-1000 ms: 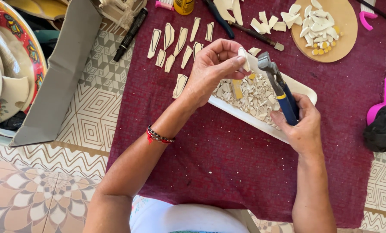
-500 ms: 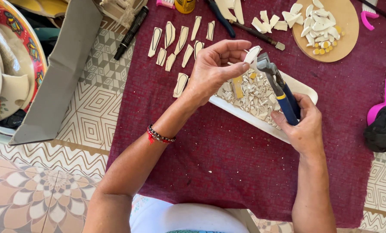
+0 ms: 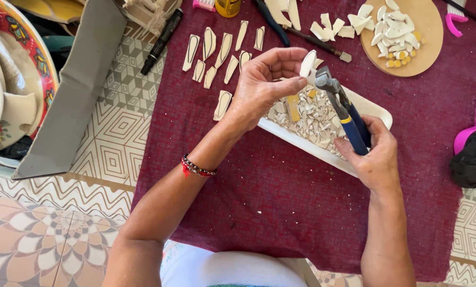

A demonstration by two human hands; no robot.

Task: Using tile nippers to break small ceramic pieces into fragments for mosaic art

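Above white tray (image 3: 378,109): left hand (image 3: 262,87) fingers pinch ceramic shard (image 3: 307,64); right hand (image 3: 376,154) grips nippers (image 3: 344,109) touching shard.

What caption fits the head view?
Left hand holds a white ceramic shard to blue-handled nippers in the right hand, over a white tray.
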